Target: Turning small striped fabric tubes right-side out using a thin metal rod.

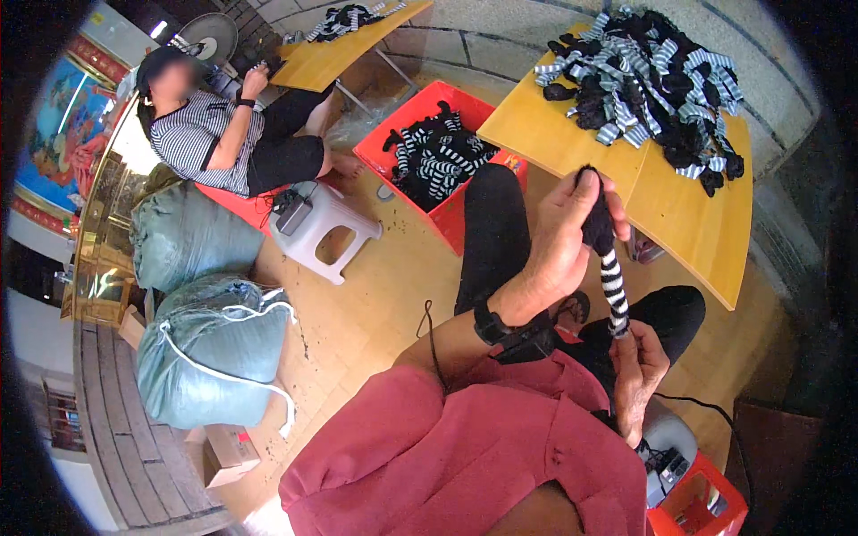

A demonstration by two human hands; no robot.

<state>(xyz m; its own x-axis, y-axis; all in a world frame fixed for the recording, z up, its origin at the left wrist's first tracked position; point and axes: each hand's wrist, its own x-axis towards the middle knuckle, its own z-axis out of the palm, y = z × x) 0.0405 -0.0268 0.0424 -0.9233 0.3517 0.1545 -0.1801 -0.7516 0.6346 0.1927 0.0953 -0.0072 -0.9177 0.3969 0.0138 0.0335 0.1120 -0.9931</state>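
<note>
Stretched between my hands is a black and white striped knitted sock (613,286), its solid black end up and its striped length hanging below. My left hand (563,228), with a dark band on the wrist, is closed around the black end, thumb on the near side and fingers behind it. Lower and nearer my body, my right hand (640,371) pinches the bottom of the striped part. The sock hangs in the air over my lap, close to the yellow table's near edge.
A heap of striped and black socks (643,89) covers part of the yellow table (706,241). Left of it stands a red bin (438,214) of socks. A grey stool (326,232), stuffed green sacks (214,357) and a seated person (206,134) are farther left. A red crate (715,500) is at lower right.
</note>
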